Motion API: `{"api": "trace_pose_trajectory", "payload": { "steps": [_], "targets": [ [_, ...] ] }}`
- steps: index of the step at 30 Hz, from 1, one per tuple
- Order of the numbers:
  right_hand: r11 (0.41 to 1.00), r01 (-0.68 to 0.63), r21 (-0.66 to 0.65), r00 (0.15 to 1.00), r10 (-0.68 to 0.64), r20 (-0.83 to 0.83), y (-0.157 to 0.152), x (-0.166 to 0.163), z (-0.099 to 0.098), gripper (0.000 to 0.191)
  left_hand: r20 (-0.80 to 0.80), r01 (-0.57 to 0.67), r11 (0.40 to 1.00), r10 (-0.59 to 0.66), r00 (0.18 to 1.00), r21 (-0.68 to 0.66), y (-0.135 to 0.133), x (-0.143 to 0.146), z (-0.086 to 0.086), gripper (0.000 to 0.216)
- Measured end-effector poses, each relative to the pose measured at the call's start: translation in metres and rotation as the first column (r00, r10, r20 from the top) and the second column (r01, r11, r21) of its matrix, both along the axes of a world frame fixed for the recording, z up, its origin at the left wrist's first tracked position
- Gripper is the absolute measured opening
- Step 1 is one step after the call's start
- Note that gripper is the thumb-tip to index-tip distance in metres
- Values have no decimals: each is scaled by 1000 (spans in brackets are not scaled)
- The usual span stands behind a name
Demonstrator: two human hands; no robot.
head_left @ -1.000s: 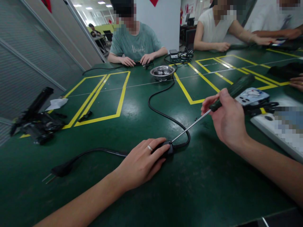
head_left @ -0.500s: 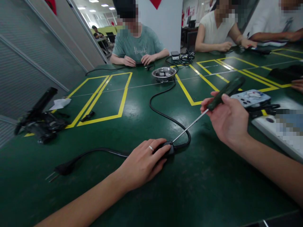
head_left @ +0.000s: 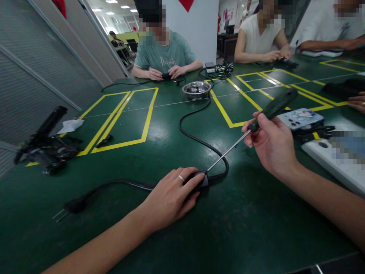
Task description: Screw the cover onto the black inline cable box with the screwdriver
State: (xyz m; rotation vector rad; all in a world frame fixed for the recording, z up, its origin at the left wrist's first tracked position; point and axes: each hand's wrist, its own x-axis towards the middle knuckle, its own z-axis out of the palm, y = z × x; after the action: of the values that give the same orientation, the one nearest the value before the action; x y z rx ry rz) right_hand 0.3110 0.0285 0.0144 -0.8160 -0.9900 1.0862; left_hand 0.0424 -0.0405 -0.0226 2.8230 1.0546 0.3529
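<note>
My left hand [head_left: 173, 198], with a ring on one finger, is closed over a small black inline box [head_left: 204, 182] on a power cord and presses it to the table. Most of the box is hidden under the fingers. In my right hand [head_left: 273, 144] is a screwdriver [head_left: 276, 106] with a dark green handle, held at a slant. Its thin metal shaft runs down to the left, and the tip meets the box's right end. From the box's left side the cord leads to a two-pin plug [head_left: 74, 205]; on the right the black cord [head_left: 196, 140] loops away towards the back.
A steel bowl [head_left: 196, 90] with small parts stands mid-table. Yellow tape [head_left: 148, 121] marks the green tabletop. Black gear [head_left: 51, 148] lies at left, a patterned box [head_left: 303, 118] and a white device [head_left: 330, 160] at right. Several people sit across the table, their hands on dark items.
The screwdriver handle has turned slightly in my right hand, its tip still at the box. My left hand stays put. The view has shifted a little.
</note>
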Motion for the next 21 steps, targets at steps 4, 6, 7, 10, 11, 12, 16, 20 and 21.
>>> {"api": "trace_pose_trajectory", "payload": {
  "steps": [4,6,7,10,11,12,16,20,21],
  "targets": [
    [956,262,130,964,-267,16,14,12,7,15,-15,3,1000,-3,1000,11,1,1,0,43],
    [852,432,296,887,-461,31,23,21,9,12,-16,4,1000,-3,1000,14,1,1,-1,43],
    [801,476,364,850,-525,44,27,25,10,10,-16,3,1000,-3,1000,12,2,1,-1,43],
    [756,489,435,816,-573,79,32,31,8,7,-14,-5,1000,5,1000,3,2,1,-1,42],
    [770,475,425,825,-558,90,31,31,7,7,-8,-14,1000,14,1000,4,1,1,-1,42],
    [787,461,410,835,-541,101,30,31,6,8,-1,-25,1000,25,1000,4,1,1,-2,43],
    [821,432,373,840,-517,166,24,25,0,11,7,-63,998,62,998,15,-1,-1,0,44],
    [821,424,382,834,-518,190,21,22,-1,13,-51,-35,997,39,998,63,3,-20,10,48],
    [820,427,382,834,-520,185,20,21,0,12,-72,-5,998,10,997,69,5,-27,14,49]
  ]
}}
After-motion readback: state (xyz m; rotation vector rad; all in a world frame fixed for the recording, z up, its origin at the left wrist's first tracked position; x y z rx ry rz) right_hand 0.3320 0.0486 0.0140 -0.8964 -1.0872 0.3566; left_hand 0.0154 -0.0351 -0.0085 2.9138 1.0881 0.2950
